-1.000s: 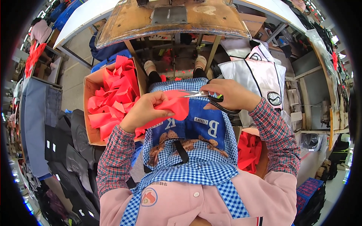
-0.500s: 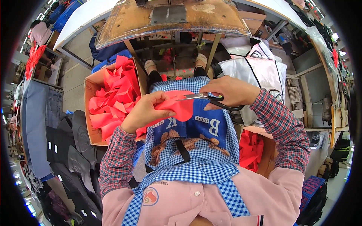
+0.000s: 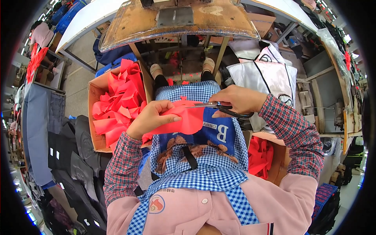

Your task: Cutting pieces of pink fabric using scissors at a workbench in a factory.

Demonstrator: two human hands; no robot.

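Above my lap, my left hand point(image 3: 154, 117) pinches a piece of red fabric point(image 3: 190, 121) between thumb and fingers. Its free end hangs to the right of that hand. My right hand point(image 3: 239, 101) grips black-handled scissors point(image 3: 205, 104), whose metal blades point left and lie along the upper part of the fabric. A small red scrap point(image 3: 183, 98) shows at the fabric's upper edge. Whether the blades are fully together is hard to see. A blue checked apron point(image 3: 188, 92) covers my lap beneath both hands.
On my left stands a cardboard box point(image 3: 98, 135) heaped with red fabric pieces point(image 3: 123, 94); another box point(image 3: 280, 160) with red pieces is at my right. Black pieces point(image 3: 74, 164) lie lower left. Silvery bags point(image 3: 270, 78) lie at right. A wooden-topped table point(image 3: 215, 25) is ahead.
The scissors' blades have closed further and the right hand has dropped slightly. The red fabric now hangs flatter and wider, and a small scrap appears at its upper edge.
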